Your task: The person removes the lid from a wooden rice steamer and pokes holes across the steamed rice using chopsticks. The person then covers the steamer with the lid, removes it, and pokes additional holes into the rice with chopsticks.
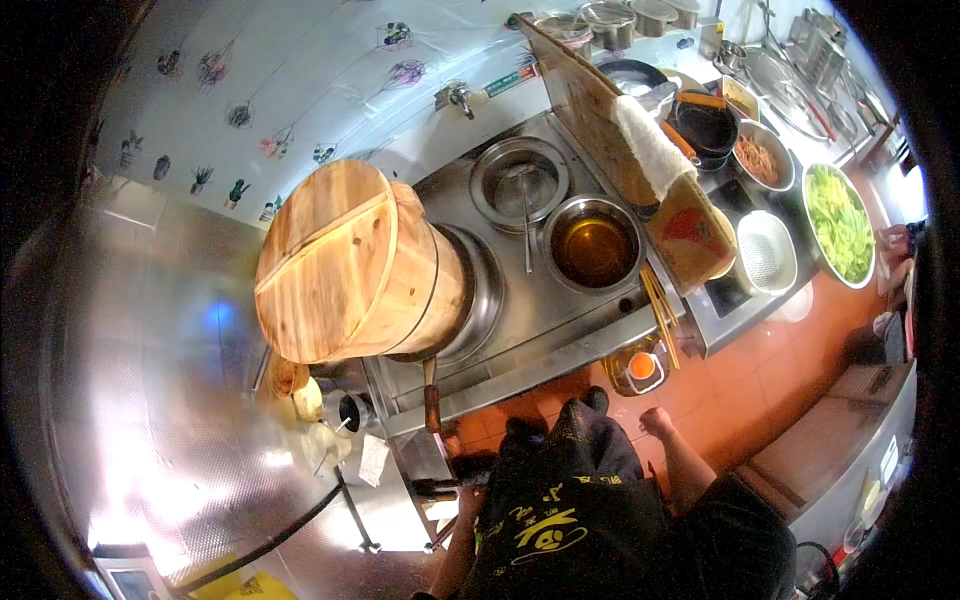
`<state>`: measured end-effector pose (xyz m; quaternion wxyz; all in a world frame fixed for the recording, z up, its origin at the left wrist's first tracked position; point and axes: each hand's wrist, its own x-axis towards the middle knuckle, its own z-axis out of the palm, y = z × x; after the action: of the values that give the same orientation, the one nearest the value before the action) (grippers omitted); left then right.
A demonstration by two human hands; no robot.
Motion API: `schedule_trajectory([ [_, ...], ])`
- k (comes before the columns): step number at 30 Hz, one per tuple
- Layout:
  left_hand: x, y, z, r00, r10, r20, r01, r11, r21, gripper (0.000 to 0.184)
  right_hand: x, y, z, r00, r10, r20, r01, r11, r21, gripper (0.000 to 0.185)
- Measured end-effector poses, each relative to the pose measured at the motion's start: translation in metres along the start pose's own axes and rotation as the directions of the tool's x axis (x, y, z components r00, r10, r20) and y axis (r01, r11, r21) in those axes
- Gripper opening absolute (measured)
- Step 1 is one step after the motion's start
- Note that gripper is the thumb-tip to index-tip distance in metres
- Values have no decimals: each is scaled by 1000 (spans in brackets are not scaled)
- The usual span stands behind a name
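Note:
My right hand point(657, 422) hangs over the red tiled floor beside my dark apron point(560, 510), its fingers curled in and nothing seen in them. At the lower middle, my left hand point(470, 498) is low by the counter's corner, next to a dark object; its fingers are too hidden to read. A large wooden steamer barrel point(350, 265) with a wooden lid sits on a wok at the stove. To its right are a metal pot point(519, 183) with a ladle point(527, 225) in it and a pot of amber liquid point(594, 245).
An upright board point(600, 110) with a white cloth point(650, 150) divides the counter. Long chopsticks point(661, 310) stick out over the front edge. Beyond stand a white basket point(766, 252), a bowl of green leaves point(838, 222) and black pans point(705, 128). Part of another person point(895, 270) shows at right.

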<state>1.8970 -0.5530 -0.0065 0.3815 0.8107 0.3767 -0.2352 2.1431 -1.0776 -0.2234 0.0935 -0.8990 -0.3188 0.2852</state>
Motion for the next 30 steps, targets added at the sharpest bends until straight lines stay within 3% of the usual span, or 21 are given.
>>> schedule_trajectory([
  [1, 0, -1, 1, 1000, 4, -3, -4, 998, 56, 39, 0, -2, -3, 1000, 14, -4, -14, 998, 57, 17],
  [3, -7, 13, -3, 1000, 11, -10, -9, 986, 167, 38, 7, 5, 16, 993, 113, -26, -96, 927, 364, 17],
  [7, -2, -15, 4, 989, 138, -54, -134, 988, 72, 38, 8, -9, -5, 959, 276, 62, -227, 619, 752, 21],
  [8, 1, -17, 6, 992, 119, -50, -117, 992, 52, 39, 9, -17, -23, 981, 188, 36, -182, 854, 488, 20],
  [9, 3, -19, 9, 994, 97, -42, -96, 995, 32, 40, 11, -26, -42, 994, 95, 45, -101, 981, 167, 20],
  [10, 3, -18, 12, 997, 70, -31, -69, 998, 5, 41, 10, -30, -54, 996, 8, 86, 7, 985, -171, 20],
  [13, 4, -27, 23, 1000, -6, 5, 6, 995, -103, 45, 12, -22, -46, 996, -84, 31, 88, 977, -193, 18],
  [14, 6, -31, 28, 999, -27, 18, 29, 988, -149, 46, 9, -29, -65, 994, -54, 97, 67, 987, -145, 15],
  [18, 8, -49, 42, 990, -122, 70, 138, 932, -334, 50, -2, -34, -79, 994, -59, 88, 74, 983, -169, 10],
  [19, 5, -51, 42, 987, -134, 86, 157, 911, -382, 52, -1, -29, -68, 991, 73, 112, -89, 986, 140, 10],
  [20, 7, -51, 44, 984, -148, 102, 177, 888, -425, 53, 1, -19, -44, 966, 192, 172, -248, 870, 426, 9],
  [21, 10, -52, 47, 981, -156, 116, 192, 863, -468, 54, -1, -15, -39, 922, 283, 263, -386, 649, 655, 9],
  [22, 12, -53, 50, 977, -167, 133, 212, 831, -515, 55, -2, -11, -34, 964, 202, 174, -259, 863, 434, 8],
  [23, 13, -55, 53, 972, -178, 153, 234, 796, -559, 56, -3, -13, -36, 989, 93, 115, -111, 981, 159, 8],
  [24, 14, -57, 55, 967, -189, 173, 255, 762, -595, 58, -4, -14, -38, 995, -31, 93, 44, 990, -137, 8],
  [28, 14, -64, 63, 943, -202, 264, 332, 597, -730, 63, -11, -20, -50, 989, -58, 134, 90, 965, -247, 8],
  [30, 14, -68, 68, 925, -189, 329, 380, 461, -802, 65, -6, -7, -28, 990, -46, 130, 62, 991, -121, 9],
])
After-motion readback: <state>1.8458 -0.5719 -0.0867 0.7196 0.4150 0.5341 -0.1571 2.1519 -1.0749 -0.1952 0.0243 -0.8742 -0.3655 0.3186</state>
